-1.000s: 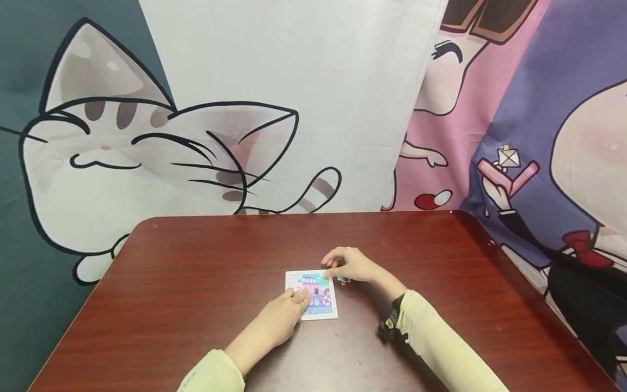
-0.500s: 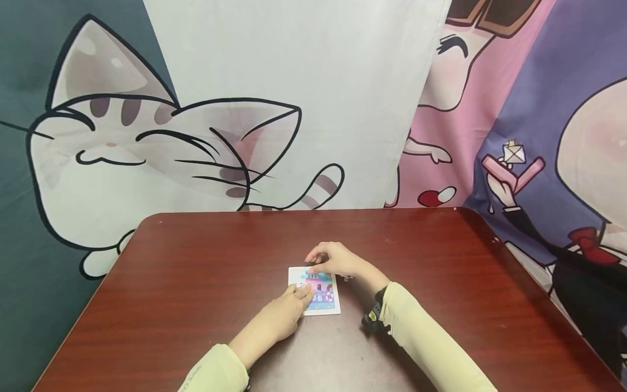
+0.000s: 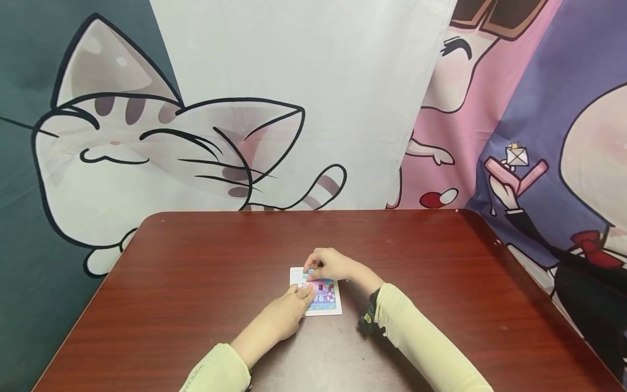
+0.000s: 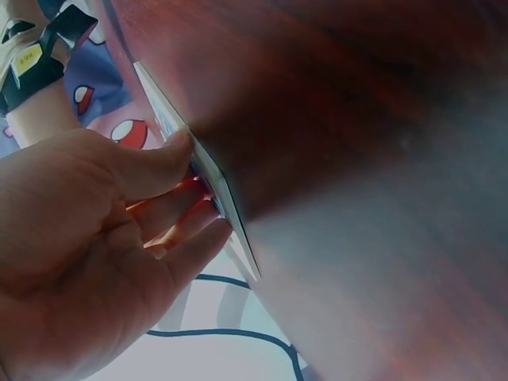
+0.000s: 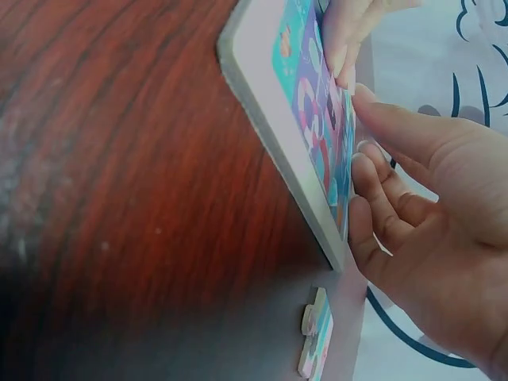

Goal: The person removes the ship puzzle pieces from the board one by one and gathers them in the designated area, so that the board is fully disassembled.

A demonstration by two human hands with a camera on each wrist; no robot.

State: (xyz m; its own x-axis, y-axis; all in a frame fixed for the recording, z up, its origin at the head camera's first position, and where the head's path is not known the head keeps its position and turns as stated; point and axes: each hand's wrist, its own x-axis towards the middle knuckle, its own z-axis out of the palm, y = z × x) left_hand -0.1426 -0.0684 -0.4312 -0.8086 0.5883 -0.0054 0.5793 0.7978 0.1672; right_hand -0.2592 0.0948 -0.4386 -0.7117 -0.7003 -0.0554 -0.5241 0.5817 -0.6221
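Note:
A small jigsaw puzzle in a white frame [image 3: 323, 313] lies flat on the table, its picture in pink, purple and blue. My left hand [image 3: 284, 316] rests on its left side, fingers stretched across the picture. In the left wrist view the thumb [image 4: 178, 147] touches the frame's near edge. Over the upper part of the puzzle, my right hand [image 3: 333, 264] has its fingers bent and its thumb on the picture. The right wrist view shows a gap between thumb and fingertips [image 5: 361, 163], with no piece visible there. One loose puzzle piece [image 5: 317, 337] lies beside the frame.
The reddish-brown wooden table [image 3: 220, 256] has rounded far corners. Behind it hangs a cloth printed with a cartoon cat [image 3: 122, 147] and other cartoon figures. A dark strap [image 3: 368, 318] is around the right wrist.
My right hand has moved left from the puzzle's upper right corner to its upper middle, and a little down onto the picture. The left hand stays on the puzzle.

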